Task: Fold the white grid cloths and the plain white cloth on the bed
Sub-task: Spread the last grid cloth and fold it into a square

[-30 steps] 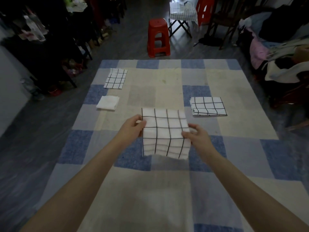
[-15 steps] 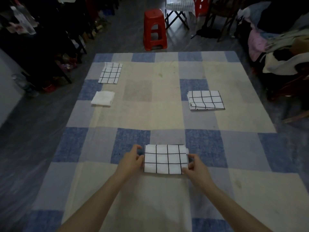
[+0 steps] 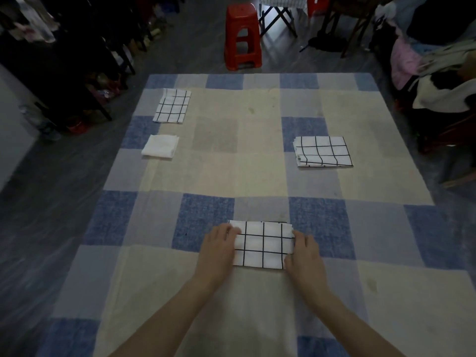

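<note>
A folded white grid cloth (image 3: 262, 244) lies flat on the checked bed cover (image 3: 231, 176), near its front. My left hand (image 3: 219, 249) holds the cloth's left edge, fingers lying over the top. My right hand (image 3: 304, 253) holds the right edge, thumb at the near corner. Farther back lie three more folded cloths: a grid cloth (image 3: 172, 106) at the far left, a plain white cloth (image 3: 160, 146) just in front of it, and a grid cloth (image 3: 323, 151) at the right.
A red plastic stool (image 3: 242, 37) stands on the floor beyond the bed's far edge. Dark racks with clutter (image 3: 64, 60) line the left side. A heap of clothes (image 3: 435, 60) fills the right side. A folding table with a cloth (image 3: 280, 6) stands behind the stool.
The grid cloth was held up in the air a second ago; my hands brought it down and toward me, folded smaller, and it now lies flat on the bed.
</note>
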### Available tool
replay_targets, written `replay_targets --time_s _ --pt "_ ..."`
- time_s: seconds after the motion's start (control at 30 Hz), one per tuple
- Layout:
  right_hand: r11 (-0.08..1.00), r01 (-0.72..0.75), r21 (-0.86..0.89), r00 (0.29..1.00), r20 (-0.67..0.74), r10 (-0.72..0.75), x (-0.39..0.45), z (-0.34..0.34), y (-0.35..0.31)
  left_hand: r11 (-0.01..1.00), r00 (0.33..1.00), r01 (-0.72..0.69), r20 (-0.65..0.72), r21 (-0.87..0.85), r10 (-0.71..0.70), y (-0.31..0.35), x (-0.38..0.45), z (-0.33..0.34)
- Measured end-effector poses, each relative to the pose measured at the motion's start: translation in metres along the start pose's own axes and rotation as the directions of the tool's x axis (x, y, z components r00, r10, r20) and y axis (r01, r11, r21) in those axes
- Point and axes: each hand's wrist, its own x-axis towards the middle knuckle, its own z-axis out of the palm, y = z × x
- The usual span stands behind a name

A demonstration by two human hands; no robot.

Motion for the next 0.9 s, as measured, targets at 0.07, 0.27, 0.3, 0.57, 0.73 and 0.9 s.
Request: replay_targets --time_s 0.07,0.27,0.3,0.57,0.73,0.9 --pt "0.986 0.118 -0.117 0.983 -0.125 -0.132 0.002 0.009 -0.01 0.977 0.978 -0.21 0.021 0.05 0.209 0.008 0.0 0.009" --pt "0.909 0.386 -0.154 0.922 0.032 -0.386 0.012 0.051 -0.033 0.993 0.973 -0.108 0.2 -0.047 0.115 0.02 0.008 0.014" --pt "0.902 0.392 -0.178 0.92 0.083 -0.383 0.012 0.056 -0.032 0.993 0.972 -0.089 0.211 -0.071 0.102 0.021 0.009 0.014" --pt "0.824 0.452 -0.341 0.889 0.249 -0.385 0.022 0.034 0.018 0.983 0.9 -0.079 0.413 -0.164 0.141 -0.008 0.007 0.014" --pt "0.868 0.282 -0.408 0.958 0.069 -0.278 0.05 -0.02 0.068 0.977 0.889 -0.087 0.428 -0.196 0.165 -0.01 0.007 0.011" --pt "0.985 -0.053 -0.162 0.99 -0.135 0.031 0.121 -0.07 0.06 0.98 0.923 -0.055 0.365 -0.194 0.124 -0.006 0.006 0.013"
